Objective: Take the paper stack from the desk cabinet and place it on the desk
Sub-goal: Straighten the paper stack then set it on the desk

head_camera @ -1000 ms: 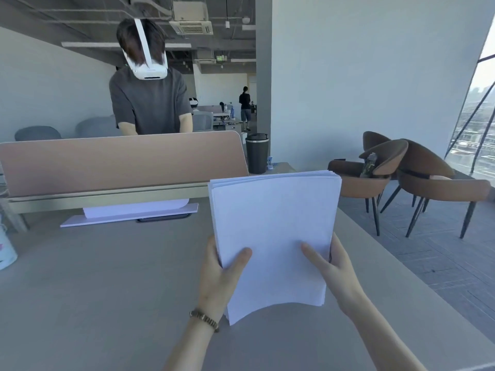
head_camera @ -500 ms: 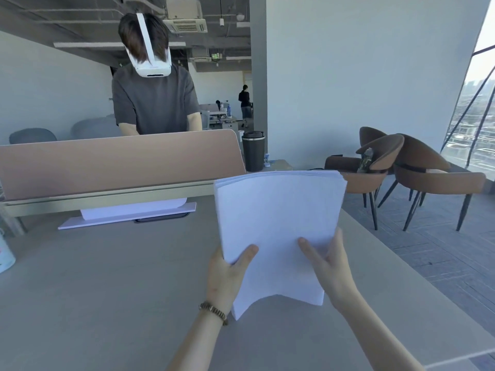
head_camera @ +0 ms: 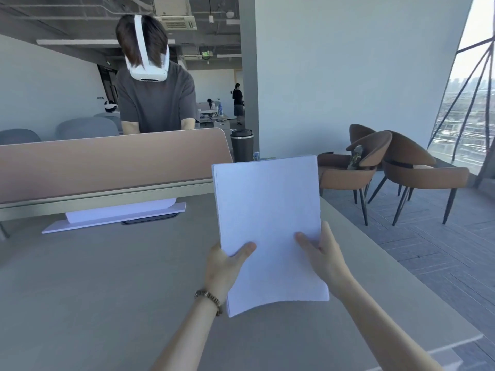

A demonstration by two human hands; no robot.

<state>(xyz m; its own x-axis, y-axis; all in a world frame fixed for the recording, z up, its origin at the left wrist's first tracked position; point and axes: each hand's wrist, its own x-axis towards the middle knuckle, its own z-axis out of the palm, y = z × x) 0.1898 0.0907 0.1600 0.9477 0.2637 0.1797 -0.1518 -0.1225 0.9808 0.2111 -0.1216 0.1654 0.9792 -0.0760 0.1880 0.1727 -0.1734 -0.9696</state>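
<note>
A thick white paper stack (head_camera: 267,210) is held in the air above the grey desk (head_camera: 93,277), tilted with its far edge up and its near edge sagging. My left hand (head_camera: 225,266) grips its lower left side, thumb on top, a beaded bracelet on the wrist. My right hand (head_camera: 321,253) grips its lower right side, thumb on the top sheet. The desk cabinet is out of view.
A tan divider panel (head_camera: 107,162) runs along the desk's far edge, with a white stand (head_camera: 115,218) below it. A person in a white headset (head_camera: 155,97) stands behind it. A black tumbler (head_camera: 242,144) and brown chairs (head_camera: 396,167) are to the right.
The paper stack has turned from wide to more upright and narrow in view, still held by both hands. The view has shifted slightly right.
</note>
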